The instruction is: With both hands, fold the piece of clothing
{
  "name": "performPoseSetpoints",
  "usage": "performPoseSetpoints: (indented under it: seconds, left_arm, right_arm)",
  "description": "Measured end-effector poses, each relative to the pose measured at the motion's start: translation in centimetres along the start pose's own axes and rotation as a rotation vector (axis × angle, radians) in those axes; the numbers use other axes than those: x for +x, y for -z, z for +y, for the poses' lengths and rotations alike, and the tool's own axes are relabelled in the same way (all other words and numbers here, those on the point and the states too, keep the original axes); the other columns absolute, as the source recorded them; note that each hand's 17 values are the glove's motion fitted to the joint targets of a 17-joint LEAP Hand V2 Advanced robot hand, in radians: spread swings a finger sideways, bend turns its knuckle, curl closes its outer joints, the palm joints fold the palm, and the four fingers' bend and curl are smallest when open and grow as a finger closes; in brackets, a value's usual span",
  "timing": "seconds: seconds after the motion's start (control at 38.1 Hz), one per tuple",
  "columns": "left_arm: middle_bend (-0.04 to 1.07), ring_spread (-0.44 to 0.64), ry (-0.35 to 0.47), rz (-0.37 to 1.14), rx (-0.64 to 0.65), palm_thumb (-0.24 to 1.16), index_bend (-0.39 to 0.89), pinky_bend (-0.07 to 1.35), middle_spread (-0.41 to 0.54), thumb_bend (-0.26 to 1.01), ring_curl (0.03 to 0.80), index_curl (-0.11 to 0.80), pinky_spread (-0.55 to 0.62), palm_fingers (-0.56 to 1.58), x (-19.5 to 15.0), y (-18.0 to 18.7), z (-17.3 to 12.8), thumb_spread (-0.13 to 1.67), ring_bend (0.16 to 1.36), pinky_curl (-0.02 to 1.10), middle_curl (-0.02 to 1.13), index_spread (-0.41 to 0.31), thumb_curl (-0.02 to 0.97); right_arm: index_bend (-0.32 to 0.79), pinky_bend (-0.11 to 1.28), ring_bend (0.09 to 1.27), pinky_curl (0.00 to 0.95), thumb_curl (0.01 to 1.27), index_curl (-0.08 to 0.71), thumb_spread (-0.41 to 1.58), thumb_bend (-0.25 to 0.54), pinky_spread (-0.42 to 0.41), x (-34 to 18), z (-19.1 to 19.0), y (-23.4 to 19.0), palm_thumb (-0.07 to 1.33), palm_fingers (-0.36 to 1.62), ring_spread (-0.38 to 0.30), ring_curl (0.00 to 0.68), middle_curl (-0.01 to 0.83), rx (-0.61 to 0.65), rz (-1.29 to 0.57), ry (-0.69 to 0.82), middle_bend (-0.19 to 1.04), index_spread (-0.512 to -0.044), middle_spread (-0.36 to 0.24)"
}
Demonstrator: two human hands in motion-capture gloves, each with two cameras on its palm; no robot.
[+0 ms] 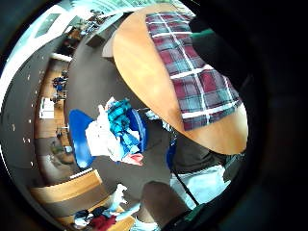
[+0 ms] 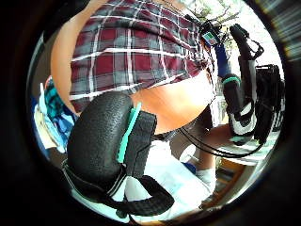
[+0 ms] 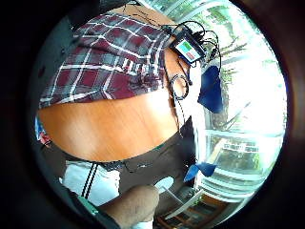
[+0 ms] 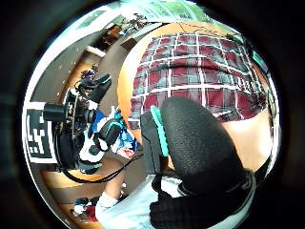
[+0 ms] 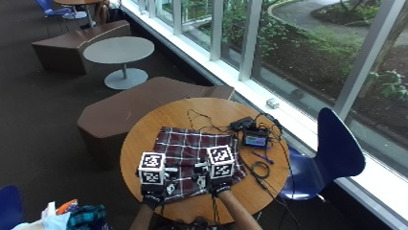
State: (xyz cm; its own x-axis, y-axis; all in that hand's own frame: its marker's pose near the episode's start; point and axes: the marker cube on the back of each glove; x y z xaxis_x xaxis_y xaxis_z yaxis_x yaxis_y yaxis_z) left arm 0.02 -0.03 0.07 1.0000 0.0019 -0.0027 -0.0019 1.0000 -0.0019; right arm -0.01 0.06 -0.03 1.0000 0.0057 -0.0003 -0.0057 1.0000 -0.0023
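A red, grey and white plaid garment (image 5: pixel 191 155) lies spread flat on the round wooden table (image 5: pixel 191 112). My left hand (image 5: pixel 155 188) hovers over its near left corner and my right hand (image 5: pixel 220 181) over its near right edge. Neither touches the cloth. The left thumb side palm view shows my left thumb (image 2: pixel 101 141) held free above the plaid cloth (image 2: pixel 136 52), with the other hand (image 2: pixel 240 99) beside it. In the right thumb side palm view my right thumb (image 4: pixel 200 143) is likewise clear of the garment (image 4: pixel 200 76). The cloth (image 1: pixel 192 72) (image 3: pixel 109 67) lies a little below both palms.
A small device with a lit screen (image 5: pixel 257 140) and looped cables (image 5: pixel 258 167) lie on the table right of the garment. A blue chair (image 5: pixel 334 148) stands at the right. A blue bin of mixed clothes (image 1: pixel 110 132) sits on the floor at my left.
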Motion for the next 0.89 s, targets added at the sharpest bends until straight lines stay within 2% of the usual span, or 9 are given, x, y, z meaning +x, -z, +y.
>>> performPoseSetpoints:
  seconds: [0.03, 0.13, 0.29, 0.58, 0.76, 0.89]
  left_arm:
    - [0.24, 0.06, 0.001, 0.000, -0.001, 0.09, 0.11, 0.40, -0.002, 0.05, 0.090, 0.032, 0.10, 0.56, 0.0, 0.0, 0.0, 0.44, 0.45, 0.07, 0.07, -0.049, 0.025]
    - [0.24, 0.08, 0.011, -0.003, -0.010, 0.10, 0.11, 0.45, -0.003, 0.05, 0.174, 0.070, 0.14, 0.51, -0.1, 0.1, 0.2, 0.71, 0.49, 0.15, 0.15, -0.071, 0.053]
    - [0.23, 0.11, -0.004, 0.011, 0.008, 0.10, 0.12, 0.49, -0.003, 0.03, 0.222, 0.107, 0.18, 0.48, 0.0, 0.5, 0.2, 0.94, 0.52, 0.20, 0.21, -0.088, 0.091]
    - [0.23, 0.12, -0.024, 0.008, 0.025, 0.09, 0.12, 0.52, 0.000, -0.01, 0.257, 0.160, 0.21, 0.44, 0.2, 0.3, 0.6, 1.12, 0.55, 0.24, 0.28, -0.099, 0.149]
    - [0.22, 0.12, -0.011, 0.007, 0.005, 0.09, 0.12, 0.53, 0.002, -0.01, 0.271, 0.186, 0.21, 0.43, 0.5, -3.4, 0.1, 1.17, 0.56, 0.26, 0.31, -0.101, 0.176]
    - [0.20, 0.13, -0.004, -0.022, -0.081, 0.10, 0.12, 0.54, 0.010, -0.01, 0.279, 0.200, 0.21, 0.41, 0.6, -7.0, -0.5, 1.18, 0.56, 0.28, 0.32, -0.096, 0.196]
  right_arm:
    - [0.18, 0.38, 0.22, 0.084, 0.05, 0.048, 0.45, 0.148, 0.136, 0.0, 0.0, 0.0, 0.23, 0.23, 0.074, 0.029, 0.040, 0.000, 0.000, 0.000, 0.18, -0.182, 0.005]
    - [0.18, 0.42, 0.23, 0.143, 0.08, 0.103, 0.73, 0.159, 0.198, 0.0, 0.0, 0.1, 0.25, 0.20, 0.113, 0.068, 0.080, -0.001, 0.002, 0.006, 0.18, -0.261, 0.008]
    - [0.17, 0.43, 0.24, 0.190, 0.12, 0.154, 0.99, 0.149, 0.248, -0.2, 0.2, 0.3, 0.27, 0.17, 0.147, 0.102, 0.126, -0.004, 0.012, 0.014, 0.19, -0.323, 0.010]
    - [0.17, 0.44, 0.25, 0.239, 0.18, 0.213, 1.19, 0.102, 0.281, 0.8, 1.2, -0.3, 0.27, 0.14, 0.173, 0.144, 0.189, -0.019, 0.029, 0.035, 0.19, -0.361, 0.011]
    - [0.15, 0.47, 0.26, 0.268, 0.20, 0.231, 1.23, 0.072, 0.288, 3.7, 1.0, -3.5, 0.28, 0.13, 0.179, 0.166, 0.217, -0.038, 0.036, -0.019, 0.19, -0.367, 0.016]
    - [0.15, 0.49, 0.26, 0.287, 0.22, 0.240, 1.24, 0.053, 0.279, 5.9, 0.2, -7.2, 0.29, 0.12, 0.181, 0.180, 0.231, -0.099, 0.031, -0.061, 0.18, -0.369, 0.021]
